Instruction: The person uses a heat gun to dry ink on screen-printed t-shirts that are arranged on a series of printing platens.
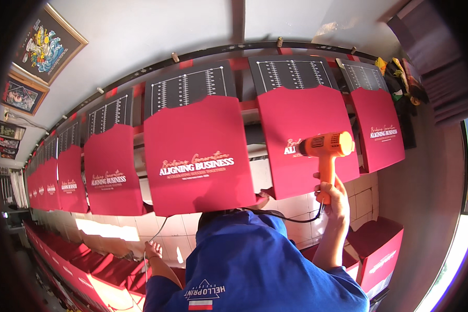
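An orange heat gun is upright in my right hand, with my fingers wrapped round its handle. Its dark nozzle points left, in front of the print on a red shirt stretched over a black board with white ruler marks. From the base of the handle a black cord runs left past my blue shirt. Lower left, my left hand is closed round a thin grey cord, held low and away from the boards.
More red printed shirts on boards, such as one red shirt, stand in a curved row along a dark rail. Behind and below lies another row of red shirts. A tiled floor lies between. Framed pictures hang at the left.
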A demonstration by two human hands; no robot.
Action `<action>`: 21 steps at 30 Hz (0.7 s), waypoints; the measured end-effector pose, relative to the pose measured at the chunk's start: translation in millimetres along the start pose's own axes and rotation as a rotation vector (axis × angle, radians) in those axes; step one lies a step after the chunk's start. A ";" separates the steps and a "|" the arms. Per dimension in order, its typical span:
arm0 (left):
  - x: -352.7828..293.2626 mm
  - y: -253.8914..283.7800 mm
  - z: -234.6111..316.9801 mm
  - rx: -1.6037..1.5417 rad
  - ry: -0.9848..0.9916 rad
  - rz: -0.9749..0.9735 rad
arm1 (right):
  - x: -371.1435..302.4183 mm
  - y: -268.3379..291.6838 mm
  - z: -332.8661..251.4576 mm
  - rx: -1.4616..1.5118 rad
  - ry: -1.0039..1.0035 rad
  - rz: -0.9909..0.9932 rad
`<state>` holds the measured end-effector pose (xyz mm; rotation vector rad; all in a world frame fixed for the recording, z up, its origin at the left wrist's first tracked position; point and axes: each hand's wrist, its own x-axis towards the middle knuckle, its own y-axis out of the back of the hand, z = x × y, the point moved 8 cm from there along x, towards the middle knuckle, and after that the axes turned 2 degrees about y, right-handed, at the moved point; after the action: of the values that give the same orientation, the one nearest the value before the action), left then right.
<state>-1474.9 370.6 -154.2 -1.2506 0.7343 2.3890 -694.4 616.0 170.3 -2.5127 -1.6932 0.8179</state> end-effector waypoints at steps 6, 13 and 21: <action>87.1 -1.7 104.1 -0.001 0.006 -0.090 | -18.1 -165.2 67.6 -0.056 -0.191 -0.151; 142.1 -24.0 196.3 0.194 -0.199 -0.110 | -33.4 -231.9 80.0 -0.358 -0.218 -0.078; 155.1 -5.3 207.3 0.848 0.179 -0.473 | -44.8 -236.2 79.4 -0.372 -0.178 0.062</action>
<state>-1693.1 506.4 -185.7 -1.0857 1.1743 1.3516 -944.1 653.8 187.3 -2.8158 -1.9979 0.8186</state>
